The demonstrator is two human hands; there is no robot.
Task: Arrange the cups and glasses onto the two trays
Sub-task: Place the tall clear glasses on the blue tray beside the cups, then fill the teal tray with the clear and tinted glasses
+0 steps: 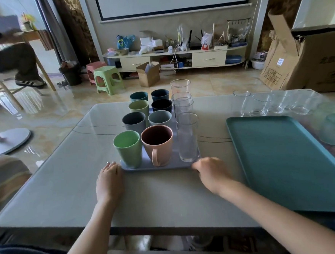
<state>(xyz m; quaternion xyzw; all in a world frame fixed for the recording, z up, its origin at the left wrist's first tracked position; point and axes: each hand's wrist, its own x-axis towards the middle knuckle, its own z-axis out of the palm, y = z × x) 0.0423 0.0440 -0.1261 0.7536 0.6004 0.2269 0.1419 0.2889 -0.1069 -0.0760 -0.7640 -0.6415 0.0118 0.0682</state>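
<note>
A grey-blue tray (pixel 157 166) in the middle of the table carries several coloured cups, among them a green cup (pixel 127 149) and a pink mug (pixel 157 145) at the front, plus a row of tall clear glasses (pixel 187 137) along its right side. My left hand (pixel 109 180) touches the tray's front left corner and my right hand (pixel 211 172) touches its front right corner, fingers curled at the rim. To the right lies a teal tray (pixel 283 158) with nothing on it. Several short clear glasses (pixel 268 104) stand on the table behind it.
Pale green glass bowls (pixel 333 127) sit at the table's right edge. The table (pixel 63 183) stands on a tiled floor. Beyond it are plastic stools (pixel 107 79), a cardboard box (pixel 304 57) and a seated person at far left.
</note>
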